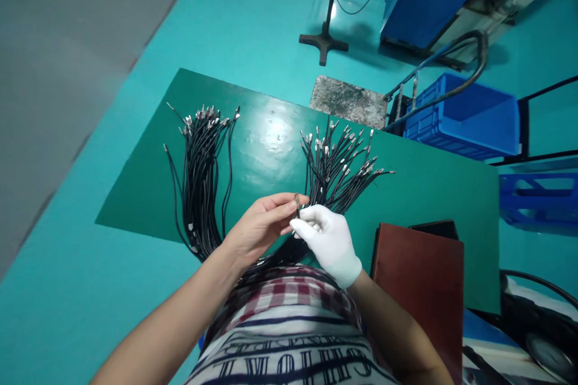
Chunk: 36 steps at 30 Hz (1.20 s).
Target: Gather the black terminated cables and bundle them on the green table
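Note:
My bare left hand and my white-gloved right hand meet in front of my body, over the near edge of the table. Between their fingertips is the metal end of a black cable; thumb and fingers of each hand are pinched on it. Just beyond my right hand, the cable bundle's right part fans out with its shiny metal tips pointing away. The bundle's left part lies on the green table, tips also away from me. Its middle sags by my waist, partly hidden by my hands.
A reddish-brown board lies at the table's right, with a dark flat object behind it. Past the far edge are a blue crate, a cart handle, a speckled slab and a stand with a cross-shaped foot.

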{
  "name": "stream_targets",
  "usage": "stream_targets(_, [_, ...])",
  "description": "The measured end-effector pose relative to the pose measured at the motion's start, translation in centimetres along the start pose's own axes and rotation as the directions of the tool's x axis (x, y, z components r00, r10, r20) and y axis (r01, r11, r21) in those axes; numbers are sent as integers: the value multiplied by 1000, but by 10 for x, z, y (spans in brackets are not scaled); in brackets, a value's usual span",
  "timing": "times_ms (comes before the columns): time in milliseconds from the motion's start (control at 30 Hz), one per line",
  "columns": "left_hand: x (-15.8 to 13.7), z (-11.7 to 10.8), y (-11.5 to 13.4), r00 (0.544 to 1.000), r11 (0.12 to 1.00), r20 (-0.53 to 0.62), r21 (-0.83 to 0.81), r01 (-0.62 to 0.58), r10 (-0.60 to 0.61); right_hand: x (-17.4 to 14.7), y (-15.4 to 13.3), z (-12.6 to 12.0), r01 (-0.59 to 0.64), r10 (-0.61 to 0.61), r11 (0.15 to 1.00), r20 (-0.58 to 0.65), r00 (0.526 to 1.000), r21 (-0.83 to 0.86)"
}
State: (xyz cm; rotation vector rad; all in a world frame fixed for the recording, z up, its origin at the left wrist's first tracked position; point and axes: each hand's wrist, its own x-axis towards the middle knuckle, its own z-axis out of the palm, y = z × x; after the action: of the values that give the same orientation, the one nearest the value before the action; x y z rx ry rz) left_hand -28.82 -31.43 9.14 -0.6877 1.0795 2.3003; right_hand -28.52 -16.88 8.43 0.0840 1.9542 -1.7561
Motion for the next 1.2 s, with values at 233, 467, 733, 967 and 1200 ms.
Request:
stream_targets(233, [-1, -6, -7, 949, 880, -69, 398, -258, 309, -2, 1, -5, 45, -38, 996, 85, 996, -72])
stream_targets(467, [-2, -6, -12, 881, 717, 31, 568, -404, 472, 3, -4, -16, 97, -85, 993, 157, 984, -71])
stream_targets(733, [5, -6, -9, 846, 568, 60, 715, -406, 530, 17, 9, -20, -52, 47, 998, 230, 972, 18])
stream_targets(967, [36, -32, -5, 810, 563, -37, 737, -373, 585, 90, 16, -62, 108, -111, 994, -151, 982, -31])
stream_targets(1200, [56, -77, -26, 912, 503, -62, 848, -166, 406, 187, 52, -184, -190, -92, 920, -662, 743, -342])
